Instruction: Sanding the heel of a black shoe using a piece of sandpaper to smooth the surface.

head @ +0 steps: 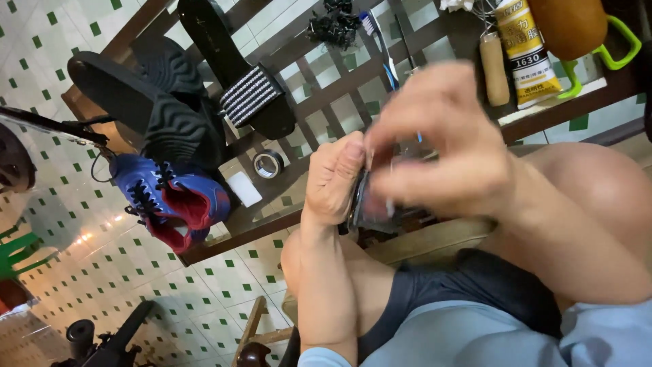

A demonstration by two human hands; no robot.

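Both hands, left [334, 180] and right [441, 146], pinch a dark shoe part [370, 204]; a loose grip could drop it.

Even, fairly bright indoor light. Soft shadows only. Small warm glare spot on the tiled floor [85, 238] at lower left, with a paler sheen above it. Right hand [441, 146] close to the lens, motion-blurred and soft; left hand [333, 180] a little sharper. Blue shoe [170, 197] and black sandal [234, 71] in clear focus. View strongly tilted; lines bend toward the edges.
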